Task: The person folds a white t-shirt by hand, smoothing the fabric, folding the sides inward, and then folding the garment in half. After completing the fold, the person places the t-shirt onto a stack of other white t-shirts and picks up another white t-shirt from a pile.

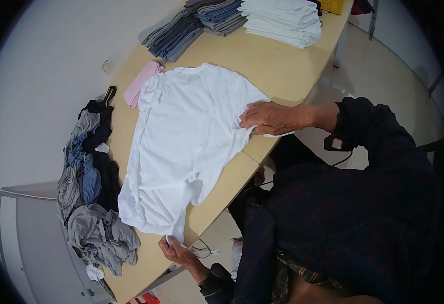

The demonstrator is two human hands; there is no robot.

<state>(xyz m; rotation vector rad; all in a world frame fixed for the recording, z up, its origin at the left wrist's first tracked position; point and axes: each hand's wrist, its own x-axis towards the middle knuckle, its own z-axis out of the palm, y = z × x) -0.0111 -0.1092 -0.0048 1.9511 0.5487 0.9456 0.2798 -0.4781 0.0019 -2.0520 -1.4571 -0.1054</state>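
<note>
A white T-shirt (181, 126) is spread on the table, its neckline toward the stacks and its surface loosely wrinkled. My left hand (180, 253) pinches a lower corner of the shirt at the table's near edge. Farther along that edge, my right hand (272, 117) grips the cloth at the shirt's near side, with fingers curled and fabric bunched beneath them. Part of the cloth under the right hand is hidden.
A light wood table (227, 177) carries a folded pink garment (142, 83), stacked grey and blue clothes (174, 38) and a white folded stack (282, 23). Crumpled dark and grey clothes (98, 228) line the wall side. A yellow container (333, 6) stands at the far end.
</note>
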